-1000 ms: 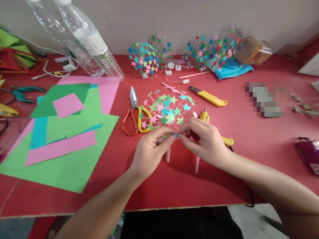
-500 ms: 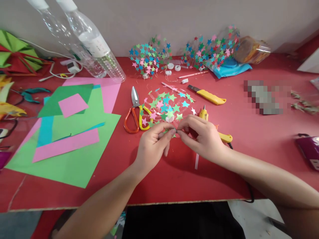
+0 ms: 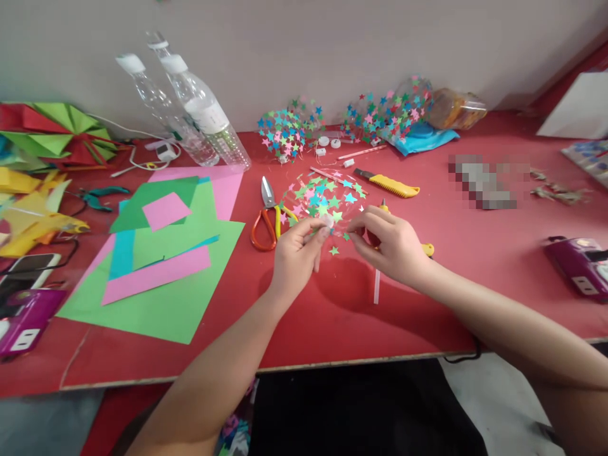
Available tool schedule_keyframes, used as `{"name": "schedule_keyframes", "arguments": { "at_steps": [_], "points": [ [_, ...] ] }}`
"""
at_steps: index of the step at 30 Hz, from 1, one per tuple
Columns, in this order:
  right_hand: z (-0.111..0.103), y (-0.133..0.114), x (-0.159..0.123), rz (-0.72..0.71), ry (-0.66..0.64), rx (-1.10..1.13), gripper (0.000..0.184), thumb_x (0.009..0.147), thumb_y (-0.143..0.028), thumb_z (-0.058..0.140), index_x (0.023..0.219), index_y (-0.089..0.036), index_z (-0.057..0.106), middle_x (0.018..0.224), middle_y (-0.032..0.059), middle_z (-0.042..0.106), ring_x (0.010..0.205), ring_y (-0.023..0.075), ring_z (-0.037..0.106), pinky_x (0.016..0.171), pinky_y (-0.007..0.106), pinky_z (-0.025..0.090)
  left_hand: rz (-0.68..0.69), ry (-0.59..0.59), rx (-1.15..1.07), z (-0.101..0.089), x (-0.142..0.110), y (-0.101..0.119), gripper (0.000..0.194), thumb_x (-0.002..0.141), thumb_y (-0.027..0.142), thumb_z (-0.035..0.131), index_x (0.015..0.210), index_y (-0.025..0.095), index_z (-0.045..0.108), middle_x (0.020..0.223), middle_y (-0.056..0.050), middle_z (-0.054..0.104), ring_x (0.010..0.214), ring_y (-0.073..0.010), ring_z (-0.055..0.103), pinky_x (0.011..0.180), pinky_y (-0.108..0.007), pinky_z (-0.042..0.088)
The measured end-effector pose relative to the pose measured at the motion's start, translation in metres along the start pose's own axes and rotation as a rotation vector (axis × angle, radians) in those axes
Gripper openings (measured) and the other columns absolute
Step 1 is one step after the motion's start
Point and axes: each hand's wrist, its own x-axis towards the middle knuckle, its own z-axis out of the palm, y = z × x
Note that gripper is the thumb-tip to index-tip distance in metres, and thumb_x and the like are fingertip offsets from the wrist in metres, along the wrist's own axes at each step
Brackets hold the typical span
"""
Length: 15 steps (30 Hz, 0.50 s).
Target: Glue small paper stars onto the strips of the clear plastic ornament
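My left hand [image 3: 301,250] is closed in a pinch at the near edge of a clear piece covered in paper stars [image 3: 323,196]; what lies between its fingertips is too small to tell. A short gap to the right, my right hand [image 3: 392,244] is pinched too, its fingertips hiding whatever they hold. One loose green star [image 3: 334,251] lies on the table between the hands. Under and behind my right hand sits a yellow glue gun [image 3: 428,249], mostly covered, with a pale glue stick [image 3: 377,288] sticking out. Left of the stars lie scissors [image 3: 265,229] with red and yellow handles.
Coloured paper sheets [image 3: 156,310] lie at left, pliers [image 3: 99,197] beyond them. Plastic bottles [image 3: 206,117] lean on the wall. Star-covered clear pieces [image 3: 285,133], a yellow cutter knife [image 3: 392,185] and a blue packet [image 3: 422,139] are at the back. A purple box [image 3: 579,266] stands right.
My fingertips, together before, are now apart, the right hand having drawn away to the right. The loose green star now shows between them. The camera view has shifted left.
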Motion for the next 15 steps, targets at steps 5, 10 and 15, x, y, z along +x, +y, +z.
{"name": "schedule_keyframes", "arguments": {
  "at_steps": [5, 10, 15],
  "points": [
    [0.003, 0.003, -0.007, 0.001, 0.049, 0.024, 0.010, 0.088, -0.013, 0.050, 0.085, -0.018, 0.058, 0.074, -0.0001, 0.054, 0.062, 0.0094, 0.048, 0.061, 0.024, 0.042, -0.008, 0.009, -0.019, 0.001, 0.000, -0.001, 0.010, 0.089, 0.030, 0.061, 0.085, 0.021, 0.064, 0.036, 0.010, 0.040, 0.029, -0.0057, 0.033, 0.035, -0.020, 0.026],
    [0.002, 0.007, -0.014, -0.068, 0.049, 0.004, 0.011, 0.089, -0.012, 0.048, 0.088, -0.019, 0.058, 0.078, 0.0021, 0.057, 0.065, 0.0112, 0.052, 0.061, 0.025, 0.045, -0.013, 0.005, -0.011, 0.001, 0.001, -0.003, 0.013, 0.088, 0.033, 0.063, 0.085, 0.020, 0.064, 0.035, 0.010, 0.039, 0.029, -0.0057, 0.032, 0.034, -0.020, 0.024],
    [0.000, 0.010, -0.020, -0.162, 0.046, -0.089, 0.011, 0.090, -0.012, 0.048, 0.092, -0.018, 0.058, 0.080, 0.0037, 0.061, 0.068, 0.0122, 0.057, 0.060, 0.024, 0.047, -0.009, -0.005, 0.030, -0.001, 0.000, -0.001, 0.016, 0.087, 0.036, 0.064, 0.083, 0.021, 0.061, 0.034, 0.011, 0.039, 0.028, -0.0053, 0.032, 0.033, -0.019, 0.024]
  ]
}}
